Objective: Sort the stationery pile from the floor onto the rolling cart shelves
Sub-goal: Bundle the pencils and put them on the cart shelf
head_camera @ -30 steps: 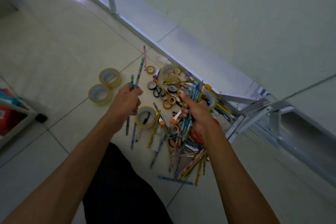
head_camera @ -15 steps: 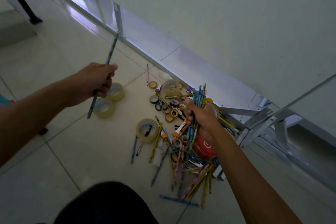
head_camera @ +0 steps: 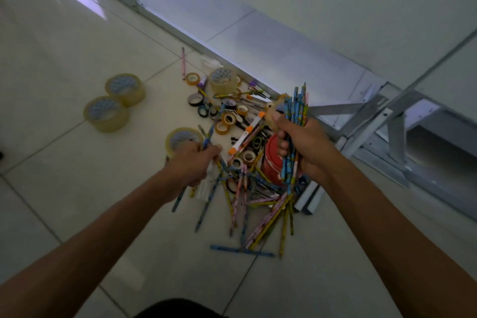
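1. The tiled floor carries the stationery pile, heaped by a metal frame.
2. Two big tape rolls sit apart, left of the pile.
3. The right hand grips a bundle of blue pencils.
4. The left hand pinches one blue pencil at the pile's left edge.

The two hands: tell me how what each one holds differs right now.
The right hand grips a thick bundle of pencils, lifted above the pile with tips pointing up and away; the left hand grips only a pencil or two, down low at the pile's edge. The bundle is mostly blue; the left hand's pencil is blue too. Both hands are closed around pencils.
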